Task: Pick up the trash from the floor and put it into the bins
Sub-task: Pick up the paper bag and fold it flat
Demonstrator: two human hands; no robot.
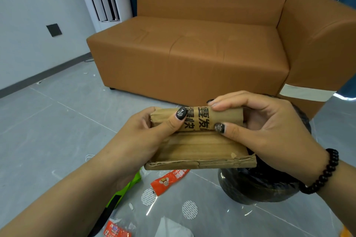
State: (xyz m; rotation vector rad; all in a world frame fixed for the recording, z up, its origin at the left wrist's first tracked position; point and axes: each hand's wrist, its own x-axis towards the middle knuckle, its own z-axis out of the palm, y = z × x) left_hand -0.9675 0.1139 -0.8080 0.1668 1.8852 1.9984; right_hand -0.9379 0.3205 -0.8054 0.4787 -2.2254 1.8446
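Cardboard piece [200, 138], seemingly half-rolled, gripped by both hands [202, 127].

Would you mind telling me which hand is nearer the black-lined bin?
Right. The right hand holds the folded cardboard directly above the bin; the left hand grips the cardboard's other end, off to the bin's left.

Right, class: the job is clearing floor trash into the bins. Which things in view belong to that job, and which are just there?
Part of the job:
folded cardboard, gripped by left hand and right hand
bin with black liner
orange-red wrapper
green packet
red packet

Just there:
brown sofa
wall socket
bead bracelet
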